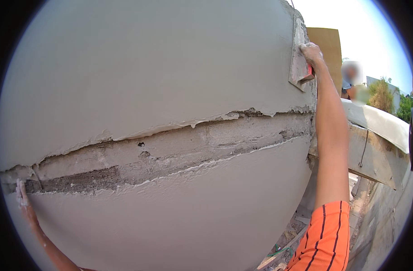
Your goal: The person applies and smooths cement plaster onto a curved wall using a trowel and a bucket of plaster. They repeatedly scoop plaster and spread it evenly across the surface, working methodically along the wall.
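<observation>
A wall [161, 67] coated in smooth grey plaster fills most of the view. My right hand [312, 53], smeared with plaster, is raised to the wall's upper right edge and closed round the red handle of a plastering trowel [298, 63]. The trowel's long flat blade stands nearly upright against the plaster there. Across the middle runs an unplastered strip [179, 147] of rough block and mortar, with ragged plaster edges above and below. At its far left end my left hand [22, 194], also whitened, rests with fingers stretched out beside the wall.
Behind the right edge stands a tan board [327, 54]. A partly blurred person [350, 83] is further back on the right. Below that, a concrete ledge [378, 149] juts out from near the wall. Rubble [301, 217] lies low down, past the wall's right edge.
</observation>
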A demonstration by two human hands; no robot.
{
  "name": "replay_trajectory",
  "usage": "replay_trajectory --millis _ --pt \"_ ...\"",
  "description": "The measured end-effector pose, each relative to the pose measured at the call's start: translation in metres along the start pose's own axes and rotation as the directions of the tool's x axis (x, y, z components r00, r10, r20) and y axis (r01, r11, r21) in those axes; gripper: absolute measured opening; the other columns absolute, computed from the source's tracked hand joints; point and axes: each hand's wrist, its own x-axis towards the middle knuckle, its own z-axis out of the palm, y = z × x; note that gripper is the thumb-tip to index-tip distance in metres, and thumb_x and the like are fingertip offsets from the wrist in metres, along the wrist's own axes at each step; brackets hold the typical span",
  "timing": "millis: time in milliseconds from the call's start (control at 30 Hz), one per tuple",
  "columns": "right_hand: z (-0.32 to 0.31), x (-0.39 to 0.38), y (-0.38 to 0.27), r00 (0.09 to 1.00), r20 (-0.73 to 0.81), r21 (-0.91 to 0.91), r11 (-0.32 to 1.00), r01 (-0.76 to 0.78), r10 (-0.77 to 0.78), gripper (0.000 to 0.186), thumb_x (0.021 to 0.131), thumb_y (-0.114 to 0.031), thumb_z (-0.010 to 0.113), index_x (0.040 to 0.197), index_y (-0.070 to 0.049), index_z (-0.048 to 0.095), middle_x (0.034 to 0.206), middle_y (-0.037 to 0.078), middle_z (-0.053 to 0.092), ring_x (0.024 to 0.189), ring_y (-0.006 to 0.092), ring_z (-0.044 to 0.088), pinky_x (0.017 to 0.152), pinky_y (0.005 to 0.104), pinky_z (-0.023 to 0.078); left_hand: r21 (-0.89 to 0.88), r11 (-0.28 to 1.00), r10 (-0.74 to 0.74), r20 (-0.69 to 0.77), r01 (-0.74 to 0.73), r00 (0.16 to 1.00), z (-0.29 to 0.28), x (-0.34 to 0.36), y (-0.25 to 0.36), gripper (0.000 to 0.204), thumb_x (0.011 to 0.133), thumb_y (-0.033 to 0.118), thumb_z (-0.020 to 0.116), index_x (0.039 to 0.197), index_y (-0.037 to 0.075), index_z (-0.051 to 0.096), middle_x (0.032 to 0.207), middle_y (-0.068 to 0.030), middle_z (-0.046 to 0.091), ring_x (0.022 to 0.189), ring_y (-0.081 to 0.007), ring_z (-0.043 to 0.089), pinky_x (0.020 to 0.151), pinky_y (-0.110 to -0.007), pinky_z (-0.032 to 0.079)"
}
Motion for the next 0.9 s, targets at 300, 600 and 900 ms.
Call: replay_trajectory --millis 300,600,900 --pt "-0.004 -0.100 0.006 0.952 0.284 0.653 0.704 -0.280 0.116 0.039 0.083 -0.033 0.059 0.107 -0.003 0.066 0.089 0.007 0.066 0.060 0.0099 0.052 0.051 0.0277 0.043 -0.089 0.982 -0.162 0.069 0.168 0.984 -0.022 -0.008 0.059 0.053 0.096 0.037 0.045 0.137 0.003 0.044 0.143 -0.0085 0.042 0.135 -0.0230 0.033 0.111 -0.035 0.024" --pt "-0.058 -0.295 -0.281 0.786 0.274 0.748 0.637 0.188 -0.555 0.044 0.084 -0.020 0.058 0.119 0.008 0.054 0.095 0.027 0.065 0.091 0.0341 0.066 0.086 0.0417 0.050 -0.251 0.957 -0.148 0.009 0.145 0.989 0.003 -0.004 0.028 0.053 0.096 0.038 0.046 0.136 0.003 0.045 0.143 -0.0118 0.042 0.131 -0.0252 0.039 0.108 -0.035 0.028" --pt "-0.056 -0.236 -0.214 0.844 -0.019 0.310 0.800 0.514 -0.535 0.034 0.087 -0.028 0.056 0.116 -0.011 0.059 0.075 0.017 0.068 0.076 0.0331 0.068 0.074 0.0410 0.055 0.134 0.985 -0.064 -0.296 0.108 0.953 -0.013 -0.092 0.055 0.046 0.096 0.030 0.046 0.139 0.011 0.042 0.137 -0.0146 0.046 0.122 -0.0322 0.047 0.100 -0.039 0.035"
